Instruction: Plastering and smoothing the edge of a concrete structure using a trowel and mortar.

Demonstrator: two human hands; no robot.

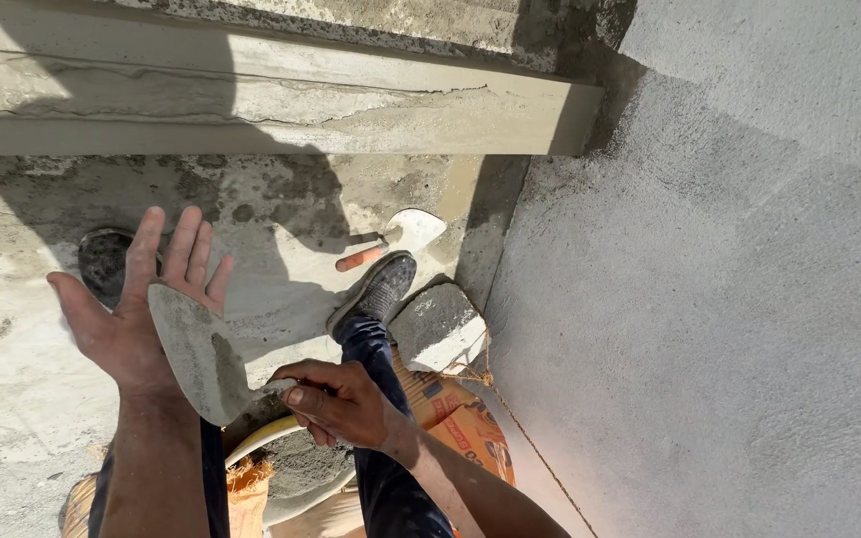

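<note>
My right hand (343, 401) grips the handle of a grey mortar-coated trowel (196, 351), whose blade points up and to the left. The blade rests against the palm of my left hand (142, 299), which is spread flat with its fingers apart. Below both hands sits a pan of wet grey mortar (296, 466) with a pale rim. My dark shoes (376, 291) stand on the cement-stained floor (281, 219).
A freshly plastered grey wall (710, 299) fills the right side. A second trowel with an orange handle (391, 242) lies on the floor near my shoe. A stone block (438, 327), orange cement bags (460, 423) and a concrete ledge (251, 100) lie around.
</note>
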